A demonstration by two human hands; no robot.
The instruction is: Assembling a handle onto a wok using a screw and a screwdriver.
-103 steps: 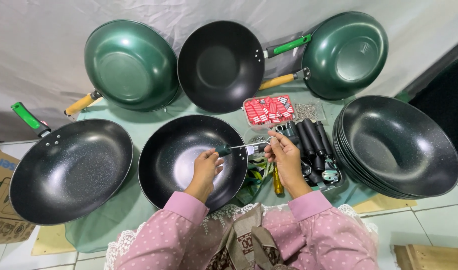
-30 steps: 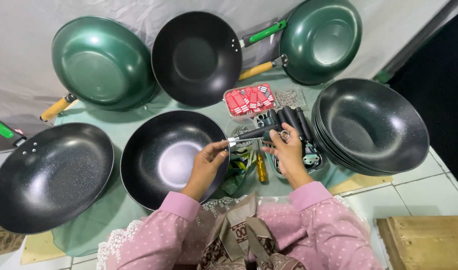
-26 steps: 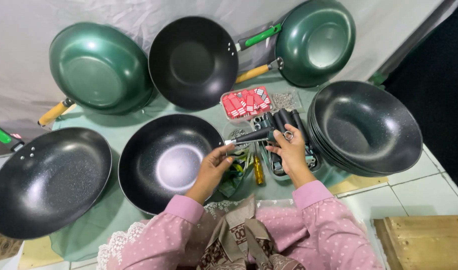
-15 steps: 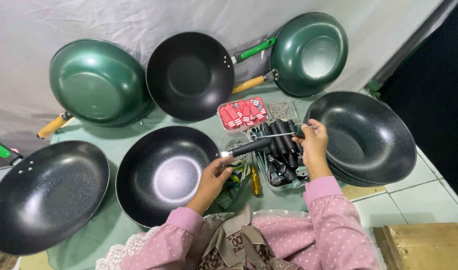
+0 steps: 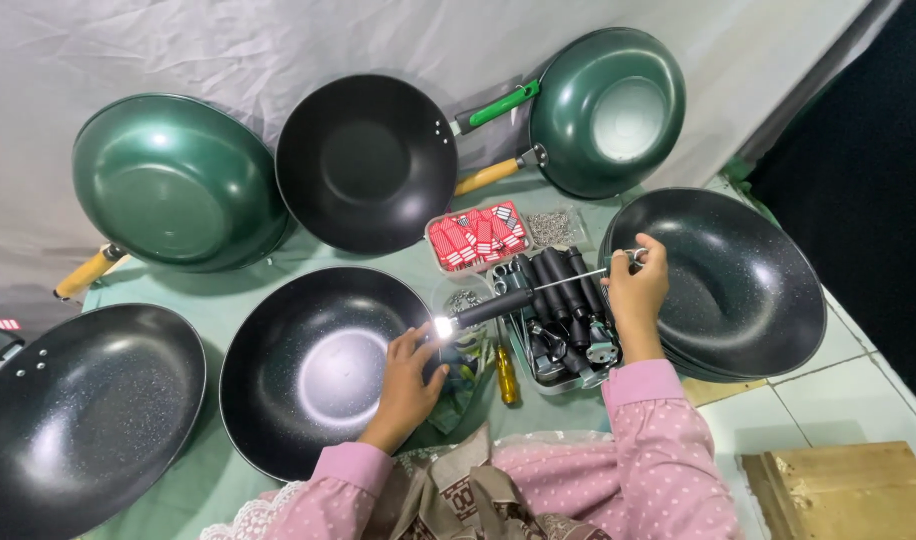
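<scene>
1. My left hand (image 5: 410, 372) sits at the right rim of the black pan (image 5: 323, 368) in front of me, its grip closed around the shiny metal end of a black handle (image 5: 493, 307).
2. That handle lies slanted, its lower end at the pan's rim and a thin metal rod (image 5: 578, 279) running on up and to the right.
3. My right hand (image 5: 638, 292) pinches the far tip of the rod between thumb and fingertips, just over the left edge of the stack of black pans (image 5: 723, 285).
4. So both grips are narrow and holding: the left on the handle's end, the right on the rod.
5. Under the rod stands a tray (image 5: 561, 372) with more black handles lying side by side.
6. A yellow screwdriver (image 5: 506, 374) lies on the green worktop (image 5: 248, 290) just left of the tray.
7. Behind the tray are a clear box of red-and-white tags (image 5: 476, 238) and a small bag of metal bits (image 5: 551, 226).
8. At the back a green pan (image 5: 173, 185), a black pan with a green handle (image 5: 363, 160) and another green pan (image 5: 608, 110) lean against the white cloth (image 5: 278, 45).
9. A large black pan (image 5: 73, 420) rests at the far left.
10. A wooden block (image 5: 838, 490) lies on the tiled floor at lower right.
</scene>
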